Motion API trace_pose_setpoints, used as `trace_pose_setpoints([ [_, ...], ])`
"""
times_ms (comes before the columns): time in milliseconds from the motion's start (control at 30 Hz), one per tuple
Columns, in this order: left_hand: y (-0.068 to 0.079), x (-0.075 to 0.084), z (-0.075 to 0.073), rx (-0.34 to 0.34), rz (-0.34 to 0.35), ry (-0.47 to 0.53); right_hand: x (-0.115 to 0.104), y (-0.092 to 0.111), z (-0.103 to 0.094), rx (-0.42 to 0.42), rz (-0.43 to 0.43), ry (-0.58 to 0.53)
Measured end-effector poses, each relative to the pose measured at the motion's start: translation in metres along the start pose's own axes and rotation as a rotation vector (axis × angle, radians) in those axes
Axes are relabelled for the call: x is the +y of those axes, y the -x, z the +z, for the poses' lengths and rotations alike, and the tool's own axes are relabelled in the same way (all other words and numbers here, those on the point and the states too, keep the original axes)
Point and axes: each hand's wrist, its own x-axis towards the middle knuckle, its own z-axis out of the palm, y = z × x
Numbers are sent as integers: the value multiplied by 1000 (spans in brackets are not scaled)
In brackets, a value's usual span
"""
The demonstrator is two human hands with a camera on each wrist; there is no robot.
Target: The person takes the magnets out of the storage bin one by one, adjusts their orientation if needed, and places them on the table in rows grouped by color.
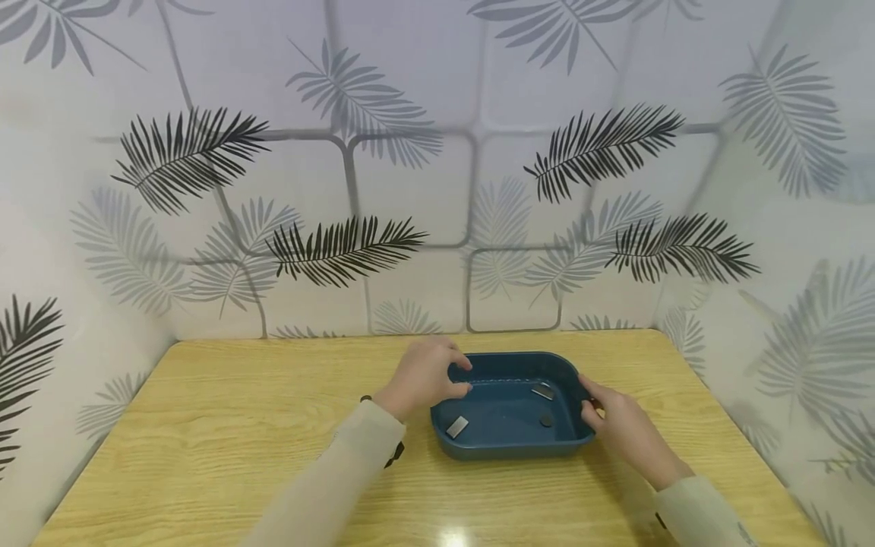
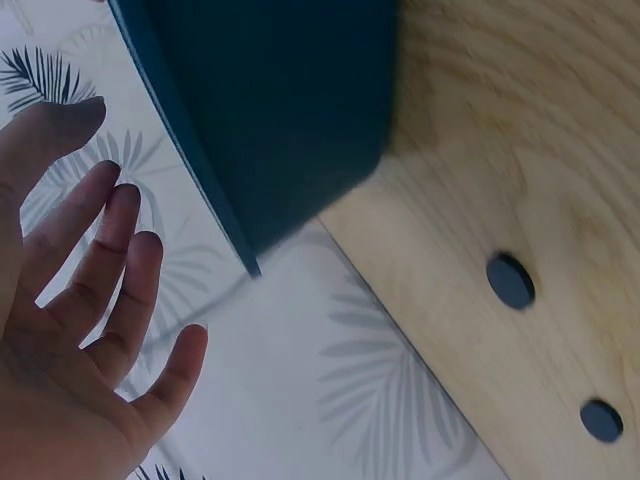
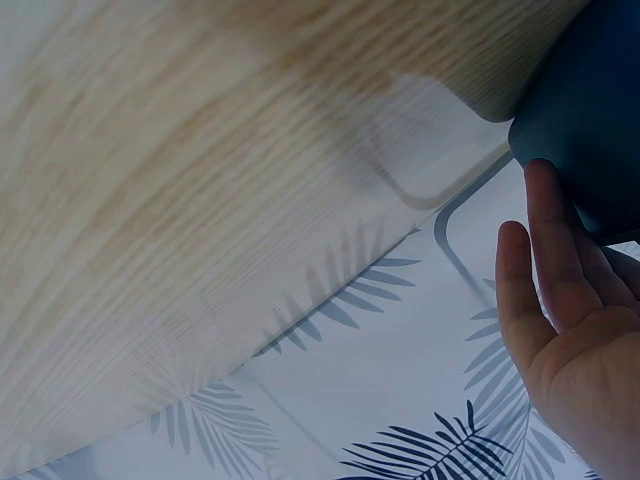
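Note:
A dark blue plastic tray point(image 1: 506, 450) is on the right half of the table. Inside it are a silver rectangular piece point(image 1: 457, 427) at the left, a similar metal piece point(image 1: 543, 391) at the back right, and a small dark disc point(image 1: 546, 420). My right hand point(image 1: 632, 433) grips the tray's right end, thumb at the rim and fingers along the outer wall, as the right wrist view shows. At the left end, my left hand point(image 1: 425, 376) hovers with thumb and fingers spread apart. In the left wrist view that hand point(image 2: 95, 320) is apart from the tray wall point(image 2: 290, 110), holding nothing.
Two dark discs point(image 2: 511, 280) lie on the wooden table point(image 1: 225, 425) in the left wrist view; in the head view they cannot be made out. A wall with leaf-patterned covering point(image 1: 424, 190) rises behind the table's back edge and along both sides.

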Motion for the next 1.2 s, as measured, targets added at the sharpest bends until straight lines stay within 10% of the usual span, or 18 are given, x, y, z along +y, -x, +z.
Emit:
trace_pose_setpoints([
  [1200, -36, 61, 64, -119, 20, 99, 0, -1, 0, 2, 14, -5],
])
